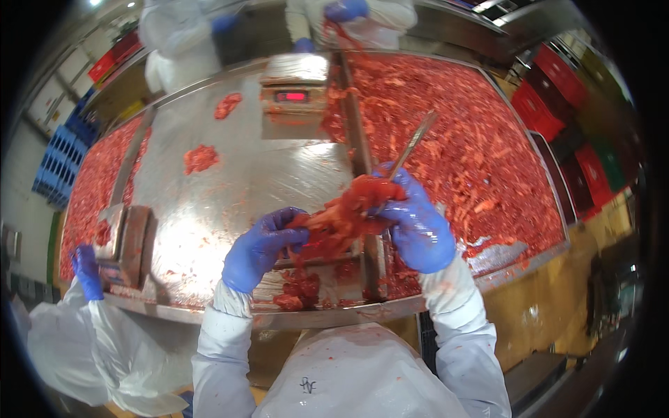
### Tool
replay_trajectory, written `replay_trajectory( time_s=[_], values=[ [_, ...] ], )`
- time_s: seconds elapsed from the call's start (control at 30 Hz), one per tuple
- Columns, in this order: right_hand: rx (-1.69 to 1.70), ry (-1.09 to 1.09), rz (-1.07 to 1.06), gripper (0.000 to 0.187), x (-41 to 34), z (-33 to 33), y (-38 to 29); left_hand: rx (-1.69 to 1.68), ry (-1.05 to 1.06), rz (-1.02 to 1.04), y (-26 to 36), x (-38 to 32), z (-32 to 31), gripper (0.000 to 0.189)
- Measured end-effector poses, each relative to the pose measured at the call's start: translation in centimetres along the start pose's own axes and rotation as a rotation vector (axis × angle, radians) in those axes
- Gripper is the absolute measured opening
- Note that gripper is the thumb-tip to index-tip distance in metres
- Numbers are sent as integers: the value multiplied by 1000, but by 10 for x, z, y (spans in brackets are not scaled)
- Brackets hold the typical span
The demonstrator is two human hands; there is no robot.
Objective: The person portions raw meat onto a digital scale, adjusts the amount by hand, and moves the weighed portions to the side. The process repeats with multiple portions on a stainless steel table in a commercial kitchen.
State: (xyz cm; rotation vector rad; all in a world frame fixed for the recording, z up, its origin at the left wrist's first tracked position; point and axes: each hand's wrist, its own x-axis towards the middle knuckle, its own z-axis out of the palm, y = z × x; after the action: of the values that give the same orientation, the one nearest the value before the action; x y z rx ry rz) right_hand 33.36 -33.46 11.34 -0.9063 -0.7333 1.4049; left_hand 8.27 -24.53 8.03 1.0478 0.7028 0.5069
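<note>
Both of my hands wear blue gloves and hold a stringy piece of raw red meat [342,217] above the table's near edge. My left hand [266,243] pinches its left end between thumb and fingers. My right hand [420,224] grips the other end, and a slim metal tool [415,138] juts up and away from that fist; its exact kind is unclear. Directly beneath the meat is a bench scale, mostly hidden by it. More meat chunks [299,290] lie on the metal close to my apron.
A steel divider [357,120] borders a large bed of meat trimmings [460,136] on the right. Another scale [295,86] stands at the back, a third [130,245] at left beside a co-worker's gloved hand [88,269]. Two people stand opposite. Red crates [538,109] are stacked far right.
</note>
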Motion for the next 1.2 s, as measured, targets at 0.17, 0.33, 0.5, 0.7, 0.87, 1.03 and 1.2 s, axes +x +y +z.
replay_trajectory(
  time_s=[0.17,0.33,0.5,0.7,0.87,1.03,1.2],
  values=[
    [-112,277,-154,53,-73,-32,-59,51,-215,19,-14,41,55,27],
    [-1214,387,-874,26,-149,-94,-100,34,-331,53,-52,91,90,21],
    [-1353,625,-978,28,-240,-125,-131,167,-345,19,-86,114,102,21],
    [-788,1021,-732,50,-300,-140,-127,209,-420,-10,-98,127,107,23],
    [-535,1199,-597,33,-289,-218,-50,214,-401,-64,-96,133,111,25],
    [48,1327,-534,37,-243,-320,70,267,-426,-96,-98,139,121,24],
    [275,1083,-540,53,-266,-355,70,252,-351,-108,-90,129,133,22]
  ],
)
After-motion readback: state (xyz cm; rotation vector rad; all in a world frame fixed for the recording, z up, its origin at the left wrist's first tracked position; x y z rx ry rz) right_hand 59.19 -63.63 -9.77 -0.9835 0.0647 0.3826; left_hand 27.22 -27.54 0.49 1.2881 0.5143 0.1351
